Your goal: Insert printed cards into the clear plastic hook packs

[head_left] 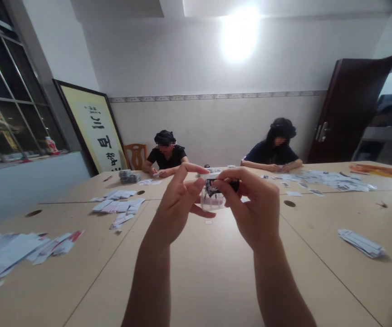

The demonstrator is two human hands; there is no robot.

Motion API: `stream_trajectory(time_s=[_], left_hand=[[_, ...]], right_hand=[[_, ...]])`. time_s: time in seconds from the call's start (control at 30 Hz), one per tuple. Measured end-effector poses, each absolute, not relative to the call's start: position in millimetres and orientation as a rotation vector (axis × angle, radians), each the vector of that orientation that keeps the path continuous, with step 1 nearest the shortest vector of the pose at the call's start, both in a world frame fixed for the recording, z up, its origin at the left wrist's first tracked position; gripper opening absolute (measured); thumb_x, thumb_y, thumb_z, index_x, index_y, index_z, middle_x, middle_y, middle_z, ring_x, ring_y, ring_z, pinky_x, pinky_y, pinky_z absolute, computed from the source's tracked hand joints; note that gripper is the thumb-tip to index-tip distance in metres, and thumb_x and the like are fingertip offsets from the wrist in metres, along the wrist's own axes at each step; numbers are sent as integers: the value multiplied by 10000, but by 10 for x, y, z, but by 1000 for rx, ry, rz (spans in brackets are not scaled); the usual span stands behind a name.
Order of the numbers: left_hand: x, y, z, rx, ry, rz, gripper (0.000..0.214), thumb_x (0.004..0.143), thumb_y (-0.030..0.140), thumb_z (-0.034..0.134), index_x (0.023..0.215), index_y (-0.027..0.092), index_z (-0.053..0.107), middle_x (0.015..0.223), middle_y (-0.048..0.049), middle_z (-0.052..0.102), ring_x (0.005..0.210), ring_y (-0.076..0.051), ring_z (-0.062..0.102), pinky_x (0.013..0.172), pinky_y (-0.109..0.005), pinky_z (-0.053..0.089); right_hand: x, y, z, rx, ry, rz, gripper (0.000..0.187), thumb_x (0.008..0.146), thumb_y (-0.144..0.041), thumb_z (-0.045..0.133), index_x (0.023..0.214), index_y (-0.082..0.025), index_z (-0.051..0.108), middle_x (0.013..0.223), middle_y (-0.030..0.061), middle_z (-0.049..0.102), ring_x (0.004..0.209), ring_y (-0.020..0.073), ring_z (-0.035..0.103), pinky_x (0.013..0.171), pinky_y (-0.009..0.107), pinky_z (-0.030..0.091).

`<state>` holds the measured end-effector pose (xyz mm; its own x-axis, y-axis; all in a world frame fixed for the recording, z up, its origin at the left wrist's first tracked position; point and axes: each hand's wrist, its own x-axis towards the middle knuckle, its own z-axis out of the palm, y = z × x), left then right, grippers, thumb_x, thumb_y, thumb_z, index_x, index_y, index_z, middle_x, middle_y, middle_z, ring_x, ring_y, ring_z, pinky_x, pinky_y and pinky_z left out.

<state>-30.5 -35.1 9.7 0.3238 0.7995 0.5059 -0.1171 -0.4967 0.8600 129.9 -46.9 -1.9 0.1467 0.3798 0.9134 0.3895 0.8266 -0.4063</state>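
Above the middle of the table, my left hand [178, 204] is closed round a small clear plastic container [213, 202], its index finger stretched along the top. My right hand [255, 200] pinches a small black printed label [213, 186] between thumb and fingers. The label lies against the upper front of the container; whether it is stuck on I cannot tell. My fingers cover both sides of the container. A small pale slip [208, 222] shows on the tabletop just below it.
White paper slips [117, 205] and larger sheets [8, 254] lie to the left. A slip bundle [361, 243] is at right. Scattered cards [335, 180] and stacked items [129, 176] lie farther back. Two people [165, 152] sit across the table [213, 281].
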Motion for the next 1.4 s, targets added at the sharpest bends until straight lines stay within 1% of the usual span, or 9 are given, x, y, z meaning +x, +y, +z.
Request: stream_trajectory(time_s=[0.1,0.27,0.33,0.53,0.67,0.8,0.93,1.13,1.4], left_hand=[[-313,-371,85,1699,605,1296,291,954,500,633,1099,261,549,775,36,625,589,-112,661,598,-327,692],[-319,-406,78,1693,651,1350,327,945,539,621,1089,250,569,1107,-35,639,716,-169,742,592,-355,696],[-322,-411,75,1681,652,1356,323,947,536,618,1074,243,568,1176,-47,621,748,-194,760,593,-363,698],[-328,-387,58,1647,615,1311,270,955,505,624,1055,262,562,987,-6,635,748,-229,773,597,-408,704],[-331,-378,68,1654,587,1289,287,945,509,639,1063,263,547,976,-10,670,745,-219,772,597,-380,701],[-326,-376,81,1678,565,1253,297,927,516,665,1041,278,528,899,15,703,734,-195,759,591,-366,699],[-314,-370,85,1679,571,1286,246,948,465,646,991,262,515,914,25,724,606,-142,725,517,-295,672],[-321,-383,97,1662,556,1288,253,942,473,652,997,263,522,820,39,702,592,-177,742,532,-342,686],[-327,-372,79,1670,582,1303,240,949,488,634,1012,275,542,822,26,705,628,-181,744,540,-325,684]], right_hand=[[1260,-525,-17,-663,-1447,-84,105,882,-136,706,844,-234,704,706,-63,690,499,71,518,500,213,458],[1232,-547,-30,-678,-1424,-120,92,881,-141,718,893,-231,701,748,-57,717,523,73,547,517,209,473],[1229,-548,-43,-689,-1404,-134,89,872,-157,732,910,-232,702,742,-56,715,520,75,551,512,206,471],[1223,-560,-59,-705,-1379,-138,116,863,-189,746,954,-251,711,664,-63,672,477,83,523,466,205,449],[1217,-578,-41,-699,-1410,-127,70,884,-189,729,893,-248,693,748,-47,716,536,91,566,505,216,467],[1213,-585,-37,-687,-1415,-156,79,889,-176,718,881,-247,684,742,-49,712,522,91,553,500,221,466],[1220,-587,-33,-679,-1434,-152,110,882,-144,718,888,-246,676,758,-58,715,545,85,567,513,209,472],[1232,-599,-18,-672,-1462,-130,139,882,-113,709,880,-246,666,765,-63,710,575,84,585,538,203,488],[1227,-590,-29,-658,-1456,-144,138,884,-123,722,881,-247,661,744,-76,708,549,78,559,528,207,478]])
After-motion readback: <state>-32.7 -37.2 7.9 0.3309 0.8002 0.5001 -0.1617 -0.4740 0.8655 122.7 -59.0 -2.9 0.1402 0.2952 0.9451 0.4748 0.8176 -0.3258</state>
